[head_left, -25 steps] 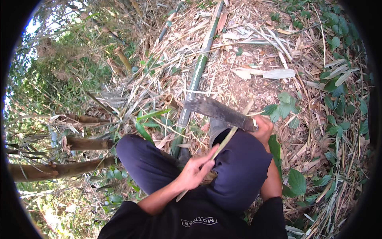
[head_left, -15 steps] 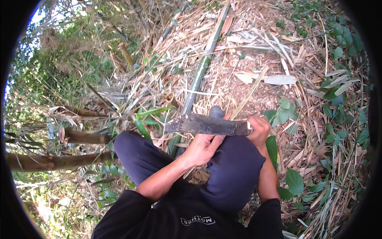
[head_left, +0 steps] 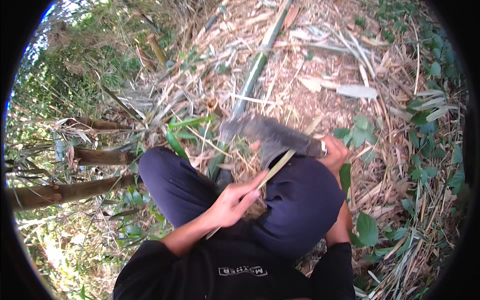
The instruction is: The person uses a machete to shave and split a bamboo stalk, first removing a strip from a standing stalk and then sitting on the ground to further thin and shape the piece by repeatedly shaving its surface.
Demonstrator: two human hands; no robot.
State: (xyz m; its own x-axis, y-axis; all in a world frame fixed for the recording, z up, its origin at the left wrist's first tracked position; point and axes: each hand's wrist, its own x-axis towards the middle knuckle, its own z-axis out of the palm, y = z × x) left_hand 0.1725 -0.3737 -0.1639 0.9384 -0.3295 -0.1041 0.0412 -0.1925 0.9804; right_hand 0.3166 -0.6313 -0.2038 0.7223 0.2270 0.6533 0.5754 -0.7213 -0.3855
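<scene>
My right hand (head_left: 335, 151) is closed round the handle end of a machete (head_left: 280, 136), most of the handle being hidden by the fingers. The wide dark blade points left above my right knee, its tip smeared by motion. Between thumb and fingers, my left hand (head_left: 232, 201) grips a thin pale bamboo strip (head_left: 277, 167). That strip slants from below the left wrist up to the right, passing the blade near my right knee; whether the two touch I cannot tell. Past my feet a long green bamboo pole (head_left: 252, 80) lies on the ground, running away from me.
Cut bamboo stumps (head_left: 102, 156) stick out at the left, beside dense undergrowth. Dry bamboo leaves and shavings (head_left: 295, 65) litter the ground ahead, with a pale flat sheath (head_left: 356, 92) among them. Green leafy plants (head_left: 367, 229) grow close by my right arm.
My left hand has drawn back toward my lap with the bamboo strip, away from the blade. The machete has tilted, its tip now higher and its handle end lower right.
</scene>
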